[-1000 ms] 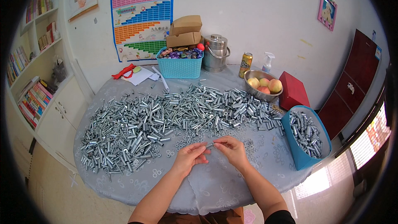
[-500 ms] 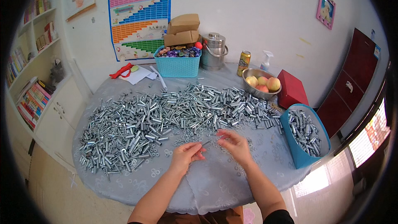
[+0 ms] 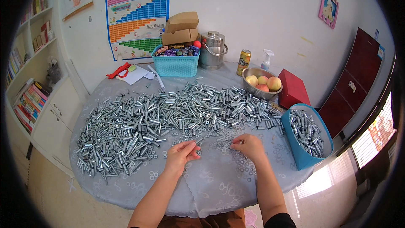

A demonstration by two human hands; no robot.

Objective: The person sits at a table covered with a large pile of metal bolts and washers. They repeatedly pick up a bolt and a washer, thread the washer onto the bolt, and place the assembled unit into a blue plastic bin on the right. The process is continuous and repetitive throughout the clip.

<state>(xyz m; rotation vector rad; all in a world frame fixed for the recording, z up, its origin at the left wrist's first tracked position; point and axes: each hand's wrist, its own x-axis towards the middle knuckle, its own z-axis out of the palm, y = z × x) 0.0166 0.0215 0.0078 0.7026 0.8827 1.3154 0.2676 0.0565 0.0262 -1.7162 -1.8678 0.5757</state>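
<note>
Near the middle of the table, my left hand (image 3: 181,155) is closed, pinching a thin metal bolt (image 3: 201,139) that sticks out beyond thumb and forefinger. To its right my right hand (image 3: 249,147) reaches down over scattered flat washers (image 3: 241,163), thumb and fingertips pressed together; whatever is between them is too small to make out. Beyond both hands spreads a wide heap of silvery metal sleeves and bolts (image 3: 139,120), with loose washers along its near edge. A blue bin (image 3: 301,154) at the right holds many assembled-looking metal pieces (image 3: 306,131).
Along the back stand a turquoise basket (image 3: 175,66) of toys with cardboard boxes (image 3: 180,38), a steel pot (image 3: 211,57), a yellow can (image 3: 243,62), a spray bottle (image 3: 265,61), a steel fruit bowl (image 3: 263,94) and a red box (image 3: 293,88). Papers (image 3: 131,75) lie back left.
My right hand has shifted slightly right and down to the washers, its fingers drawing together. My left hand has moved a little left, still holding the bolt. The whole view has shifted slightly.
</note>
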